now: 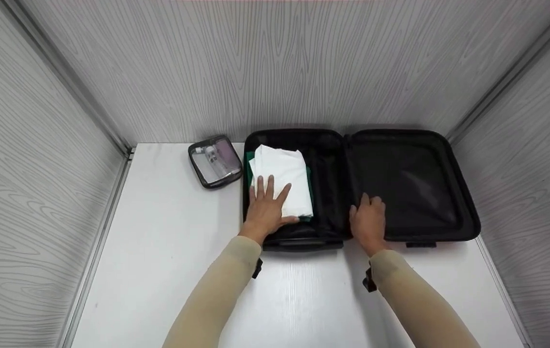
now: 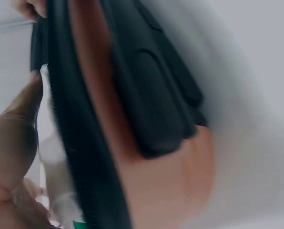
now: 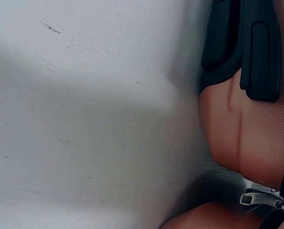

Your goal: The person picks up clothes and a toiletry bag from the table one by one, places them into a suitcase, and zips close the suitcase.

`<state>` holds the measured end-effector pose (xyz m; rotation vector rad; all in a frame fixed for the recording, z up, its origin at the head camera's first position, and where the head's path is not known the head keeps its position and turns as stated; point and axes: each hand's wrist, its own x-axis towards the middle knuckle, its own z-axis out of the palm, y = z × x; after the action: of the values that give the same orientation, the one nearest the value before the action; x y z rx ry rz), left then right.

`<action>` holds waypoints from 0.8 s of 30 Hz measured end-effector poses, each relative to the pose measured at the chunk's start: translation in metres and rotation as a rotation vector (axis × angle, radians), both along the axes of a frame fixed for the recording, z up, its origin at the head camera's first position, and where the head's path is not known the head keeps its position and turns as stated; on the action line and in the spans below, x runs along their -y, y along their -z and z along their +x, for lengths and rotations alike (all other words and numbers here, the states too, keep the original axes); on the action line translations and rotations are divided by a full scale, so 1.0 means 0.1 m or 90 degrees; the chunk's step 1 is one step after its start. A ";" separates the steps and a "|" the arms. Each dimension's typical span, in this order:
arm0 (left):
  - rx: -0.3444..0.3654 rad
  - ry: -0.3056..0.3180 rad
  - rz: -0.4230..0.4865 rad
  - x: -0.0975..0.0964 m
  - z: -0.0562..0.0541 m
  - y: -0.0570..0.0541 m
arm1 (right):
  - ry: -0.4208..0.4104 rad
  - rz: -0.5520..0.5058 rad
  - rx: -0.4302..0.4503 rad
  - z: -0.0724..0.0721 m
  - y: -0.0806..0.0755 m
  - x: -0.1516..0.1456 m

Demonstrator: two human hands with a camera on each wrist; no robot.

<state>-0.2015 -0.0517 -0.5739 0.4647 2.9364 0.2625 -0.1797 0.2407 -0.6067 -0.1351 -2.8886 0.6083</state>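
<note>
A black-lined suitcase (image 1: 325, 193) lies unfolded; the wrist views show its orange-brown shell (image 3: 223, 124). In its left half, a folded white cloth (image 1: 282, 169) lies over a green cloth (image 1: 310, 181). My left hand (image 1: 265, 210) rests on the white cloth's near left part with fingers spread. In the left wrist view, the hand (image 2: 13, 148) shows at the left edge beside the zippered rim. My right hand (image 1: 369, 222) rests at the near edge of the suitcase's right half, close to the hinge, fingers over the rim. Its fingertips' underside is hidden.
Left of the suitcase, a clear pouch (image 1: 215, 162) with dark edging holds small bottles. Everything stands on a white table (image 1: 168, 241) against grey wood-grain walls (image 1: 275, 72). A metal zipper pull (image 3: 258, 199) hangs by the hinge gap.
</note>
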 end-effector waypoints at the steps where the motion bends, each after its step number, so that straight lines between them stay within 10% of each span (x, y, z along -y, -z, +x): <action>1: 0.005 0.002 -0.010 0.01 0.00 0.03 | -0.004 0.005 -0.003 0.00 0.00 0.00; 24: -0.001 -0.047 0.020 0.05 -0.15 0.16 | 0.000 0.000 -0.001 0.00 0.00 -0.01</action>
<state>-0.2166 -0.0562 -0.5896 0.3623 2.9592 0.3189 -0.1795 0.2416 -0.6070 -0.1340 -2.8880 0.6078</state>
